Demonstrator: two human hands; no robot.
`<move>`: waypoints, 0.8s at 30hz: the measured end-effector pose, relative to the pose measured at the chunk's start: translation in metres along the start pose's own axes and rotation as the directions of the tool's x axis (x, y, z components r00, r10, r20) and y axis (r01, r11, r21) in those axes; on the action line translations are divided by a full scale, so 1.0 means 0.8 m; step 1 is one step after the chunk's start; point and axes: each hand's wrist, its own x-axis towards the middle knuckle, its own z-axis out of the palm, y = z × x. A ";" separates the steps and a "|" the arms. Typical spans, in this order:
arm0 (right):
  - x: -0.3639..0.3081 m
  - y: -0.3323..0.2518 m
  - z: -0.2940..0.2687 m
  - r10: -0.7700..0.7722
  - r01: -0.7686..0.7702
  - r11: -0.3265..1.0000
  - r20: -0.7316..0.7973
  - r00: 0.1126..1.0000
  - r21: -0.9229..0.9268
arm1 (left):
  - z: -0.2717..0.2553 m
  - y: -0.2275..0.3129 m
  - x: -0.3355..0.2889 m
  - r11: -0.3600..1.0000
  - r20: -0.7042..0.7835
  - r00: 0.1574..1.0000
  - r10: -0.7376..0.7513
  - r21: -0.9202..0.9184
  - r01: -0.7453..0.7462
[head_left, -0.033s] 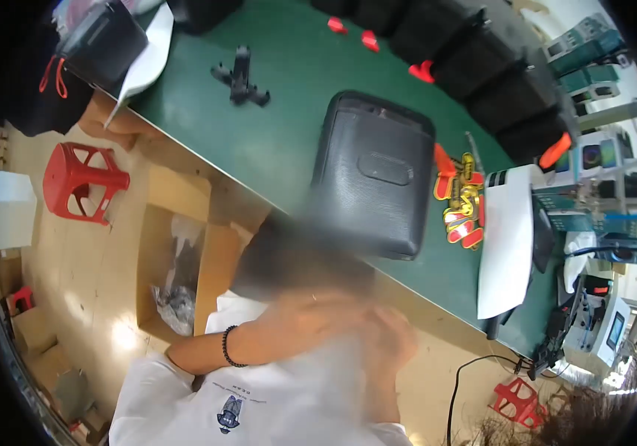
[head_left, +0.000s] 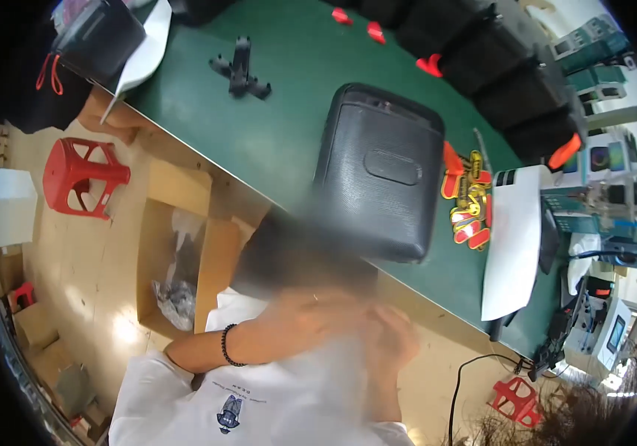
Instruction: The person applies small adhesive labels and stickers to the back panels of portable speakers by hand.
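Close together in front of my white shirt are my left hand (head_left: 307, 321), with a dark beaded bracelet on its wrist, and my right hand (head_left: 392, 333). A grey smear over the middle of the view blurs their fingers, so anything between them cannot be made out. Just beyond, on the green table (head_left: 281, 141), lies a black rounded case (head_left: 383, 175) with a textured lid; neither hand visibly touches it. Several red and yellow tags (head_left: 470, 215) are heaped at its right. Farther left lies a small black branched part (head_left: 240, 73).
Black bins (head_left: 511, 85) line the far right edge, with small red pieces (head_left: 376, 32) before them. A white sheet (head_left: 513, 249) lies right of the tags. An open cardboard box (head_left: 205, 275) and a red stool (head_left: 79, 177) stand at left. Another person's leg (head_left: 110, 119) shows.
The case, tags and white sheet appear slightly farther right in the view, apparently from a small head shift. My hands stay together in nearly the same place.
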 end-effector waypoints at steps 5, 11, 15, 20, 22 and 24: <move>0.011 0.016 0.005 0.076 -0.073 0.996 0.101 0.992 -0.042 | 0.003 -0.021 -0.012 0.996 0.043 0.998 -0.051 0.071 0.048; 0.007 0.028 0.010 0.107 -0.093 0.986 0.096 0.990 -0.138 | 0.007 -0.023 -0.027 0.985 0.014 0.986 -0.165 0.042 0.165; 0.002 0.029 0.005 0.150 -0.129 0.980 0.140 0.979 -0.149 | 0.006 -0.015 -0.023 0.974 -0.036 0.977 -0.210 0.075 0.212; 0.000 0.031 0.002 0.247 -0.224 0.963 0.164 0.955 -0.148 | 0.004 -0.015 -0.022 0.970 0.009 0.979 -0.205 0.135 0.202; -0.003 0.035 0.006 0.250 -0.242 0.967 0.115 0.961 -0.081 | 0.003 -0.014 -0.022 0.967 0.026 0.975 -0.221 0.136 0.215; -0.003 0.037 0.006 0.239 -0.229 0.969 0.107 0.965 -0.097 | 0.004 -0.015 -0.020 0.967 0.001 0.980 -0.198 0.165 0.195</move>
